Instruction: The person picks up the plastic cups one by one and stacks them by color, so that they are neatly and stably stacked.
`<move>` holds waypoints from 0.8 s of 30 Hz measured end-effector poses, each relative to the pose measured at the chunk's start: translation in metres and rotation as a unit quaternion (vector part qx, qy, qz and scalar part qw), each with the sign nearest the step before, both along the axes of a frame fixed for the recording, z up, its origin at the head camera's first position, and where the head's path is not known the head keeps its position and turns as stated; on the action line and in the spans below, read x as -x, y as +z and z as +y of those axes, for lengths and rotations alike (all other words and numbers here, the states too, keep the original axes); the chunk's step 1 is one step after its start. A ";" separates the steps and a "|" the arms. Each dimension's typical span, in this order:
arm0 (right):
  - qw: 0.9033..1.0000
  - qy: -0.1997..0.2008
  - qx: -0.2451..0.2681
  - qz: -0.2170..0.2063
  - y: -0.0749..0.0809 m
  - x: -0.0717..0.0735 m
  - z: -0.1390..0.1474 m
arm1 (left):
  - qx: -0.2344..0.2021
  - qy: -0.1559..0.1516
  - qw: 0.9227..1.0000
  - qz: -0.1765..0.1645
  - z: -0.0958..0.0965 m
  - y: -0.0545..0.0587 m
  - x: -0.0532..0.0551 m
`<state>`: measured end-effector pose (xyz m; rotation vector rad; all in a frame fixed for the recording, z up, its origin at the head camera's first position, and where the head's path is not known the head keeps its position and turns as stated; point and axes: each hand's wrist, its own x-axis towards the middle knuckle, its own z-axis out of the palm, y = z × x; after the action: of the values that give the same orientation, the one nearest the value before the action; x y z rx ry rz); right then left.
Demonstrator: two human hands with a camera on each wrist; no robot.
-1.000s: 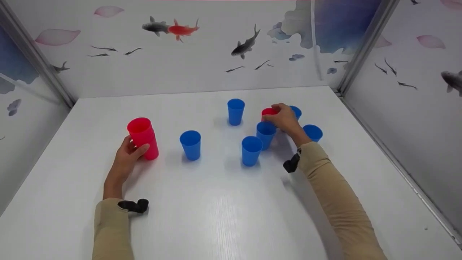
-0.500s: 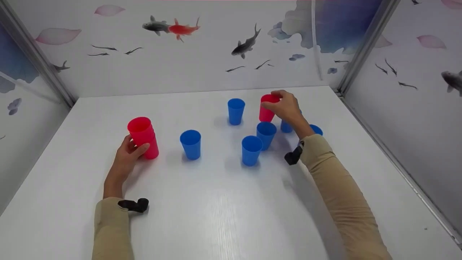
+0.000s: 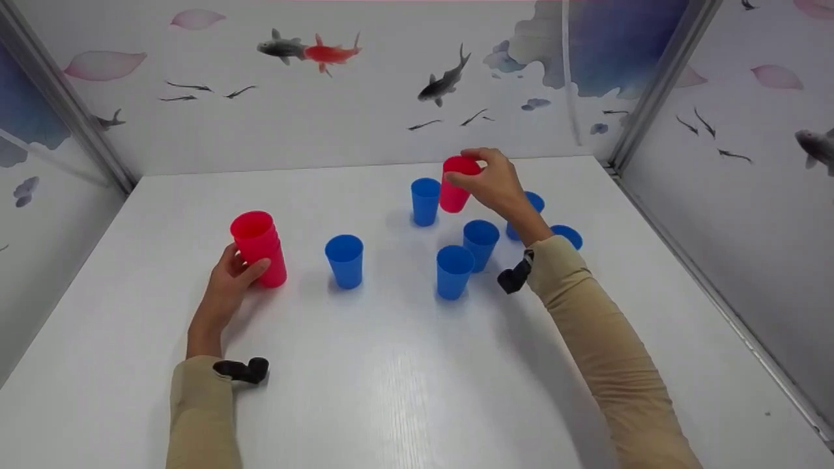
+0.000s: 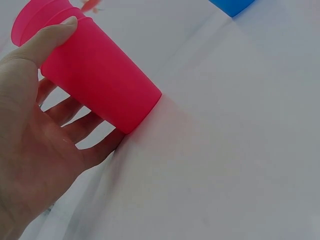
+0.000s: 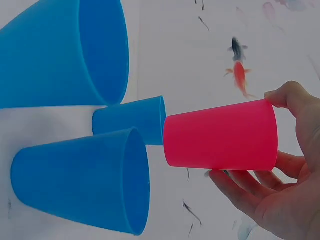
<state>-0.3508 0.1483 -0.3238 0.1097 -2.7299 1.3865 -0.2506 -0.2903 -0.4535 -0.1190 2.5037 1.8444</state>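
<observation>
At the left of the table stands a stack of nested red cups (image 3: pixel 259 251), upright. My left hand (image 3: pixel 228 286) holds it round the side, thumb in front and fingers behind, as the left wrist view shows close up. Toward the back, my right hand (image 3: pixel 498 185) pinches a single red cup (image 5: pixel 220 135) near its rim, between thumb and fingers. That cup is upright and raised off the table, just right of the rearmost blue cup (image 3: pixel 425 203). Below and in front of it are two more blue cups, a middle one (image 3: pixel 481 246) and a nearer one (image 3: pixel 454 273).
A lone blue cup (image 3: pixel 345 262) stands between the red stack and the other cups. Two blue cups, one farther back (image 3: pixel 533 203) and one nearer (image 3: pixel 567 238), stand partly behind the right forearm. Printed wall panels (image 3: pixel 365 130) border the white table (image 3: pixel 365 391).
My right hand has lifted the red cup from among the blue cups and carried it up and to the left. The left hand and its stack have stayed in place.
</observation>
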 end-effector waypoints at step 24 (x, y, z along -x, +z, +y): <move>0.994 0.106 0.014 0.037 0.023 -0.017 -0.106 | -0.012 0.000 1.000 0.003 0.001 0.001 -0.001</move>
<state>-0.3340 0.0421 -0.3011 0.4512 -2.7021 1.4370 -0.2499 -0.2889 -0.4528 -0.1123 2.4847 1.8768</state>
